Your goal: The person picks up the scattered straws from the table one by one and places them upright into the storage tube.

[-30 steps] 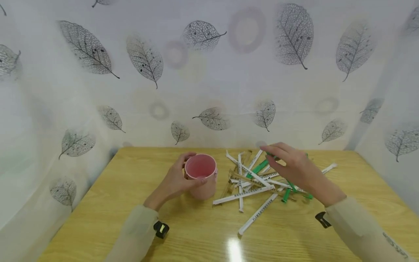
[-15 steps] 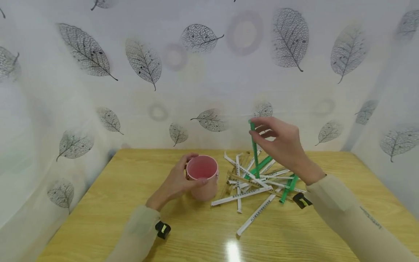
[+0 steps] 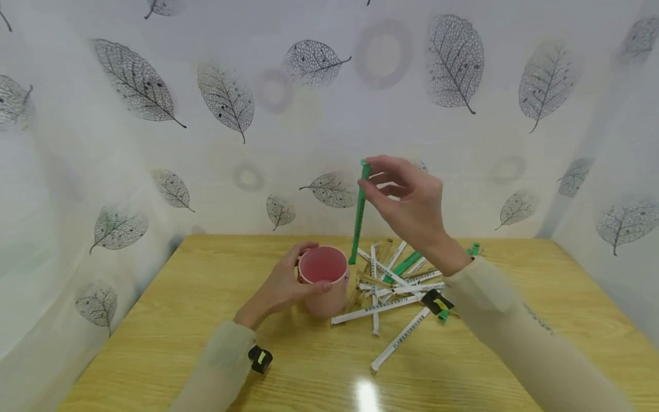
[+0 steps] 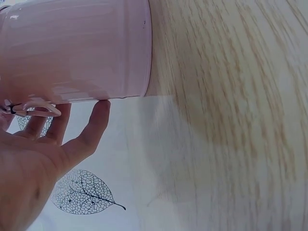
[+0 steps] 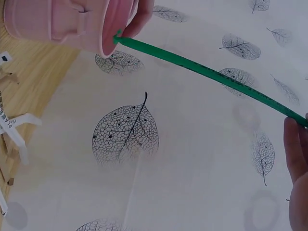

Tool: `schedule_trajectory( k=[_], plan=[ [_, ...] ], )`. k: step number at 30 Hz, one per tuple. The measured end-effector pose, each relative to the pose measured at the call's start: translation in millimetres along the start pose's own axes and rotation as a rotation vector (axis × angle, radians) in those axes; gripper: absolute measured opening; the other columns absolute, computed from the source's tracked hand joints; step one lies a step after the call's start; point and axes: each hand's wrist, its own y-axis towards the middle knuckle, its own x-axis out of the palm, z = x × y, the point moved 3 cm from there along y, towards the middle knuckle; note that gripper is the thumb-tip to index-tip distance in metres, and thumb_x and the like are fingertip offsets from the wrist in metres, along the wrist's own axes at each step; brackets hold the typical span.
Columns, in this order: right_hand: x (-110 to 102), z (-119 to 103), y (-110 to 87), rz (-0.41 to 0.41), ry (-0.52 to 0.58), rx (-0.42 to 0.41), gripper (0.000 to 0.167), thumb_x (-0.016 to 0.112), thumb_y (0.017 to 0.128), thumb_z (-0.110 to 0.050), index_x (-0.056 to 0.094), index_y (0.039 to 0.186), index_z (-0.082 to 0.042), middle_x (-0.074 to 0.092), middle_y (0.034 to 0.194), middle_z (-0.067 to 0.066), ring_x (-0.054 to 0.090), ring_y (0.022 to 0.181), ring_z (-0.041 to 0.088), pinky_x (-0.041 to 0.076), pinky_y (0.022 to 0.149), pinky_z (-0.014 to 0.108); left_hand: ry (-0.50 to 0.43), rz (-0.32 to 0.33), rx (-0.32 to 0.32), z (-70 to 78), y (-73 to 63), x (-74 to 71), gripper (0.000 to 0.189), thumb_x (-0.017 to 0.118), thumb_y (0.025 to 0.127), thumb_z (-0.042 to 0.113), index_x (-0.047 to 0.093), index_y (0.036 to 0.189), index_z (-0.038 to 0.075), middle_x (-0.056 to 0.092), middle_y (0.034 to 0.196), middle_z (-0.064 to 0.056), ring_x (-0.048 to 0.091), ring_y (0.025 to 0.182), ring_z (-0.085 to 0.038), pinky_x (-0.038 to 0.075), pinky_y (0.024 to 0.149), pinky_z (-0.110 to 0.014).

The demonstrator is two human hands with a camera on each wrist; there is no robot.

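My left hand (image 3: 282, 285) holds a small pink bucket (image 3: 329, 300) standing on the table, thumb on the near side and fingers round the back. The left wrist view shows the bucket's wall (image 4: 77, 53) and a wire loop (image 4: 41, 108) beside the fingers. My right hand (image 3: 412, 197) pinches a green wrapped straw (image 3: 359, 220) by its upper end. The straw hangs nearly upright, its lower tip just right of the bucket's rim in the head view. The right wrist view shows the straw (image 5: 207, 72) ending in front of the rim.
Right of the bucket lies a loose crossed pile of white straws (image 3: 383, 308), brown straws (image 3: 378, 278) and green straws (image 3: 404, 266) in wrappers. One white straw (image 3: 399, 340) points toward the table's front. A leaf-patterned curtain (image 3: 226, 189) hangs behind the wooden table (image 3: 206, 269).
My right hand has lifted the green straw out of the pile and carried it up and left to beside the bucket. My left hand stays on the bucket, which has shifted slightly right.
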Motion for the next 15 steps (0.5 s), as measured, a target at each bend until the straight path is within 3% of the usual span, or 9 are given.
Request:
schedule_trajectory(
  k=[5,10,15],
  plan=[
    [11.3,-1.7,-0.4,0.019,0.012,-0.018,0.032,0.076,0.082,0.012,0.068,0.113,0.011,0.075,0.102,0.024,0.074,0.087,0.007,0.062,0.072,0.024,-0.006,-0.002,0.002,-0.7,-0.1,-0.8,0.086,0.087,0.079,0.041,0.042,0.150,0.023,0.056,0.143,-0.004,0.062,0.126,-0.026,0.054,0.104,-0.046],
    [21.5,2.0,-9.1,-0.047,-0.041,-0.036,0.030,0.077,0.084,0.009,0.069,0.113,0.008,0.076,0.102,0.021,0.077,0.084,0.026,0.061,0.072,0.022,-0.026,-0.020,0.004,0.2,-0.1,-1.4,0.086,0.086,0.081,0.039,0.040,0.151,0.021,0.055,0.144,-0.006,0.061,0.126,-0.027,0.055,0.103,-0.045],
    [28.8,3.7,-20.0,-0.096,-0.063,-0.066,0.029,0.077,0.084,0.009,0.069,0.111,0.008,0.076,0.101,0.020,0.077,0.083,0.029,0.061,0.072,0.022,-0.034,-0.030,0.004,1.3,0.0,-1.2,0.085,0.086,0.081,0.038,0.040,0.151,0.022,0.055,0.143,-0.005,0.061,0.126,-0.026,0.055,0.102,-0.044]
  ],
)
